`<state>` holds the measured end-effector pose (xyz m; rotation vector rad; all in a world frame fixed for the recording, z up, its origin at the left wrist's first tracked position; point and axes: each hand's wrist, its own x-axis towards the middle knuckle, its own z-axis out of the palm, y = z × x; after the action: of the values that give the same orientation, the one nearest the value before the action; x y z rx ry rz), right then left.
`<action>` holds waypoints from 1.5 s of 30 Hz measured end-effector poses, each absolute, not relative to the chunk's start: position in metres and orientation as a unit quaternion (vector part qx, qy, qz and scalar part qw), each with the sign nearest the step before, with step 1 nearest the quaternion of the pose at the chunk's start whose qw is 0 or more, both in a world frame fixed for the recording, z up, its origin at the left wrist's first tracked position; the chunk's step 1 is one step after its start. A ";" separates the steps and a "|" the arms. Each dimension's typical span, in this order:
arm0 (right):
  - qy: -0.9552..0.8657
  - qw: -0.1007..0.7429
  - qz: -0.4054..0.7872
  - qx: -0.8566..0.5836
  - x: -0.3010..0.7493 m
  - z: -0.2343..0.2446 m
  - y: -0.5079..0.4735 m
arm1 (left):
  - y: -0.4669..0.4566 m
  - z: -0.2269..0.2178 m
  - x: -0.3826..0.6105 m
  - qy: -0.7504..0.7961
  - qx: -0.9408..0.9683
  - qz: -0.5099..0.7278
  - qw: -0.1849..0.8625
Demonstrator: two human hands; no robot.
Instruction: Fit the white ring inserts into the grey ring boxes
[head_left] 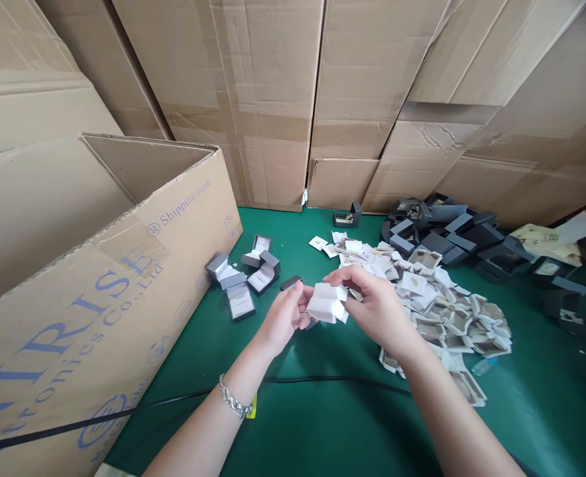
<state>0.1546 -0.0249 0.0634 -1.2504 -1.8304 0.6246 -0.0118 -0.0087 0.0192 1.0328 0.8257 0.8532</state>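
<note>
One white insert (pixel 325 305): between the two hands, above the middle of the green bench (pixel 313 430).
Right hand (pixel 370 301): fingertips pinched on the right end of the white insert, palm down.
Left hand (pixel 284 317): fingers curled round a dark box (pixel 290 283), most of which is hidden; the fingertips come up to the left edge of the white insert.
Wrist: a silver bracelet (pixel 234 397) on the left arm.
Open grey boxes (pixel 242 301): a small group left of the hands, beside the big carton (pixel 183 248) with blue print.
White pile (pixel 445 324): loose inserts and cards heaped beyond and to the right of the right hand.
Black boxes (pixel 455 232): a jumbled heap at the back right; one lone black box (pixel 347 218) stands open near the cardboard wall (pixel 268 99).
Cable (pixel 323 379): black, running across in front of the hands, passing before the carton.
</note>
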 end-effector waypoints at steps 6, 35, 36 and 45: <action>-0.777 0.423 0.094 -0.456 0.146 0.057 -0.023 | -0.009 0.029 -0.015 0.359 0.379 0.393 0.757; -0.824 0.300 -0.008 -0.481 0.133 0.051 -0.030 | -0.005 0.024 -0.016 0.317 0.329 0.466 0.758; -0.822 0.306 0.005 -0.480 0.132 0.053 -0.031 | -0.005 0.024 -0.016 0.307 0.321 0.460 0.769; -0.820 0.305 0.066 -0.480 0.130 0.064 -0.037 | -0.005 0.018 -0.018 0.267 0.286 0.411 0.823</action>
<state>0.1301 -0.0367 0.0638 -1.2702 -2.1715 0.1755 -0.0183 -0.0045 0.0178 0.6082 0.5683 0.8750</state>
